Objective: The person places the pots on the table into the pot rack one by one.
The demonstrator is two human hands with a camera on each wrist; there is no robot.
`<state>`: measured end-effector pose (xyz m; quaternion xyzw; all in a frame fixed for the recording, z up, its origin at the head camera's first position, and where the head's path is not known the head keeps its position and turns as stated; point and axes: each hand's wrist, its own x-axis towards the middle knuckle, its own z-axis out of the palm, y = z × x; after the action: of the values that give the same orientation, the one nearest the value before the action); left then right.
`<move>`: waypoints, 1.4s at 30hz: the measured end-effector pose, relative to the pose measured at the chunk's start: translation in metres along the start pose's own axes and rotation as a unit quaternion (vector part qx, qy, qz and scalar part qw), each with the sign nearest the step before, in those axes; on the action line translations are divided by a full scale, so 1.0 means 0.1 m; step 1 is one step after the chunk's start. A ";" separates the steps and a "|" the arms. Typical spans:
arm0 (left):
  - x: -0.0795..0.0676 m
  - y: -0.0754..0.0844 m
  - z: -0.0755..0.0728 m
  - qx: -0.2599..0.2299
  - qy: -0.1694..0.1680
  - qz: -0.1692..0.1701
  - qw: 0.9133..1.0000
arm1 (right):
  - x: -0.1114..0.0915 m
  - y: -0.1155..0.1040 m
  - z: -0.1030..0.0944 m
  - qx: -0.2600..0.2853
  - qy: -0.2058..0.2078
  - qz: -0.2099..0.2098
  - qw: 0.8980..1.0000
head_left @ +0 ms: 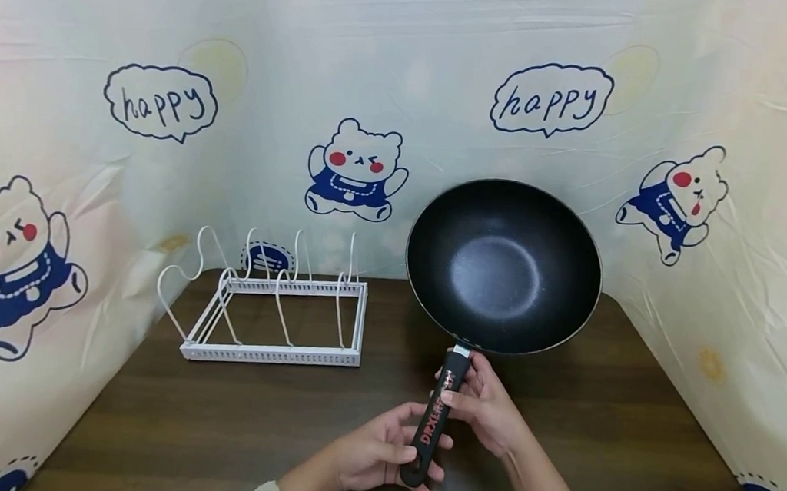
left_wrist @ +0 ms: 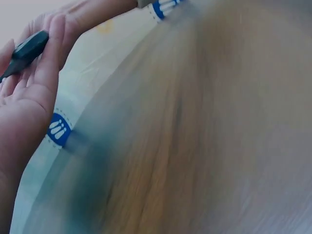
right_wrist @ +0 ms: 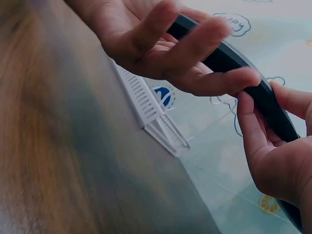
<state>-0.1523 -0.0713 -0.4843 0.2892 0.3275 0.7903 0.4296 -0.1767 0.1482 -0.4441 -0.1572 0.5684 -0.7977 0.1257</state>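
Observation:
A black wok [head_left: 502, 277] with a pale rim is tilted up, its inside facing me, above the right part of the table. Its long black handle [head_left: 429, 427] bears red lettering and slants down toward me. My right hand [head_left: 492, 407] grips the handle close to the pan, thumb on top and fingers behind. Lower down, my left hand [head_left: 377, 448] holds the handle's end, the thumb at its near side and the fingers beneath. In the right wrist view, fingers [right_wrist: 200, 48] of the left hand spread under the handle, beside the pinching right hand.
A white wire rack [head_left: 270, 354] with several upright curved dividers stands on the left of the brown wooden table [head_left: 213, 424]. Behind and at both sides hangs a pale curtain [head_left: 442, 64] printed with bears and "happy" bubbles.

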 end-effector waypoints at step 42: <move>-0.19 0.03 0.01 -0.011 -0.024 0.004 1.000 | -0.04 -0.24 0.60 -0.082 0.203 0.072 0.973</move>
<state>-0.1441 -0.0887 -0.4849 0.3047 0.3069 0.7884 0.4375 -0.1499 0.1050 -0.4039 0.0399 0.6555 -0.7524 0.0518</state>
